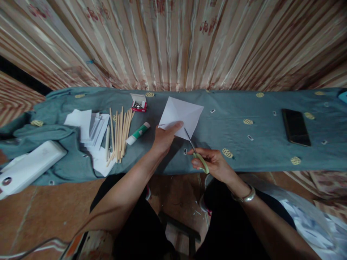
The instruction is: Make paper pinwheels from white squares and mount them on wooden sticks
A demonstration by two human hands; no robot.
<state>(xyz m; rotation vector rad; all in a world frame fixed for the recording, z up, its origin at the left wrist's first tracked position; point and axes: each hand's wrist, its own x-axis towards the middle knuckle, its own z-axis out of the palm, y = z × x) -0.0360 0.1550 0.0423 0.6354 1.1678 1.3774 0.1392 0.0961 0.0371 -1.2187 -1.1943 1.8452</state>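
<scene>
In the head view, the print on one green-banded tube (138, 133) is too small to read; beside it lie roughly ten overlapping wooden sticks (124, 130) and one red box (144, 108). One white paper (184, 112), squarish with faint creases, is over the teal cloth (265, 155), pinched under the thumb of the left hand (164, 139); the right hand (213, 162) curls around one pair of scissors (201, 161), a blade across its near edge

Pineapple-print cloth (265, 155) over a long worktop (238, 104)
From left to right: 1 long white object (35, 166), loose white papers (84, 122), wooden sticks (121, 135) partly over them, 1 green-and-white glue stick (138, 133) just beside, 1 open red box (143, 107) behind it, and 1 dark phone (295, 127) well apart.
</scene>
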